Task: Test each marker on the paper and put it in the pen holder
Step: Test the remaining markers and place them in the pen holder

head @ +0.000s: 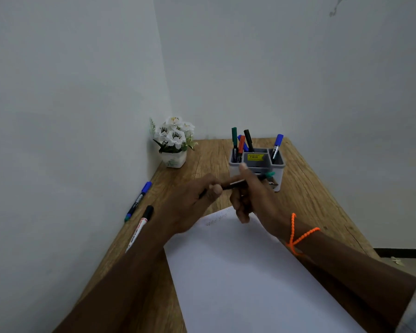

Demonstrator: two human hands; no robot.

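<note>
Both hands hold one green-capped marker (pixel 240 181) level above the far end of the white paper (pixel 245 272). My left hand (pixel 192 200) grips its barrel end. My right hand (pixel 252 195) grips the end with the green cap, which pokes out to the right in front of the grey pen holder (pixel 277 167). The holder has several markers standing in it: green, red, blue and black at the left, one blue at the right. Faint scribbles mark the paper's far edge. A blue-capped marker (pixel 138 201) and a black-capped marker (pixel 141 224) lie on the table at the left wall.
A small white pot of white flowers (pixel 174 140) stands in the back left corner. The wooden table (pixel 310 193) meets walls at the left and back; its right edge drops to the floor.
</note>
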